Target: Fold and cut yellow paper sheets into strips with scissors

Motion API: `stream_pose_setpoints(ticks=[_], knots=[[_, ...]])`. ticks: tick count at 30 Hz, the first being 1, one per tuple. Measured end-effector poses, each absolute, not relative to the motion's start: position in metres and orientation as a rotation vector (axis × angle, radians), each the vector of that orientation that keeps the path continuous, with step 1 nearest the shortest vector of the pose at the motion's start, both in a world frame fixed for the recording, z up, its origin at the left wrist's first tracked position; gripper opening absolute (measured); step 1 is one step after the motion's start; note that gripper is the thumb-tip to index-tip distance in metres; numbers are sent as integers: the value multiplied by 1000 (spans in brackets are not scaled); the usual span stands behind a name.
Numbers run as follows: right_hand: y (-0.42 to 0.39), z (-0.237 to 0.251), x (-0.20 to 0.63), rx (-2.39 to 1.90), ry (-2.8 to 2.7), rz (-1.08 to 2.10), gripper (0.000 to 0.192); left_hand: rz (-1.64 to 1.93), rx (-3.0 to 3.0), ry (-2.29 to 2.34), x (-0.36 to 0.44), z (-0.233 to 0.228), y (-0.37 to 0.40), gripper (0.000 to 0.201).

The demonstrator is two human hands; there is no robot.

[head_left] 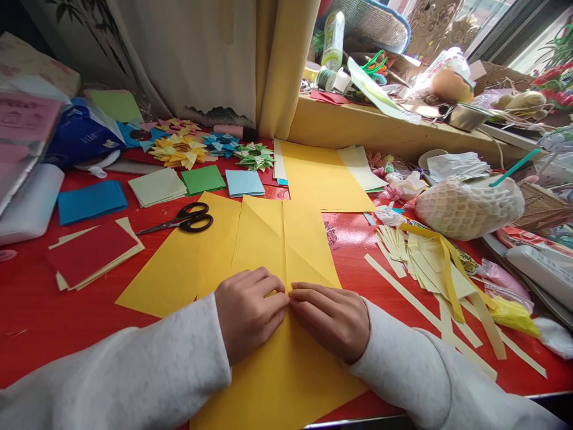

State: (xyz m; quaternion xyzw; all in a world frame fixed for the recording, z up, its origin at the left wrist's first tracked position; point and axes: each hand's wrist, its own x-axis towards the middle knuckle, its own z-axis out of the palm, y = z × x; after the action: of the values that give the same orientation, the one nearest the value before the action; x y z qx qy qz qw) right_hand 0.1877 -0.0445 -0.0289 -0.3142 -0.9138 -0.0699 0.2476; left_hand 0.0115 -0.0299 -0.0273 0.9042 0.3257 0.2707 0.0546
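Note:
A large yellow sheet of paper [277, 382] with straight and diagonal creases lies in front of me. My left hand [253, 307] is curled on it, thumb and fingertips closed at the raised middle crease. From the other side, my right hand [331, 316] meets it there, fingers pressed together at the same crease. The fingertips of both hands nearly touch, and the bit of paper between them is mostly hidden. Another yellow sheet [179, 263] lies to the left, with black-handled scissors [190, 218] resting partly on it.
Behind are a yellow stack [326, 176], folded paper stars [181, 149], and blue [92, 202], green [203, 179] and light blue [245, 183] paper piles. Red paper [92, 254] lies left. Cut strips [412, 298] and a net-wrapped object [470, 206] crowd the red table's right side.

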Motion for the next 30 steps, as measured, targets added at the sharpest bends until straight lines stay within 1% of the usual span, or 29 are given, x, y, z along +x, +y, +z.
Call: stream_pose_setpoints(ticks=[5,9,10,12,15,17,23,30], knots=[[-46,-29,188,-832,-2531,-198,14,786,2740,1001,12,-25,-30,15],[-47,-20,189,-928,-2455,48,11,788,2689,1024,12,-23,-27,16],[-47,-18,189,-988,-2418,109,15,806,2680,1045,11,-23,-27,17],[-45,-18,188,-1132,-2368,151,30,805,2712,1127,11,-25,-25,27],[-40,-26,187,-1315,-2416,80,50,657,2799,1297,10,-33,-23,44],[-37,-34,187,-1384,-2490,35,58,546,2818,1363,9,-39,-23,50],[-34,-41,191,-1442,-2616,-14,61,311,2836,1395,6,-43,-24,54],[-32,-37,191,-1479,-2666,15,64,257,2854,1384,5,-40,-23,54]])
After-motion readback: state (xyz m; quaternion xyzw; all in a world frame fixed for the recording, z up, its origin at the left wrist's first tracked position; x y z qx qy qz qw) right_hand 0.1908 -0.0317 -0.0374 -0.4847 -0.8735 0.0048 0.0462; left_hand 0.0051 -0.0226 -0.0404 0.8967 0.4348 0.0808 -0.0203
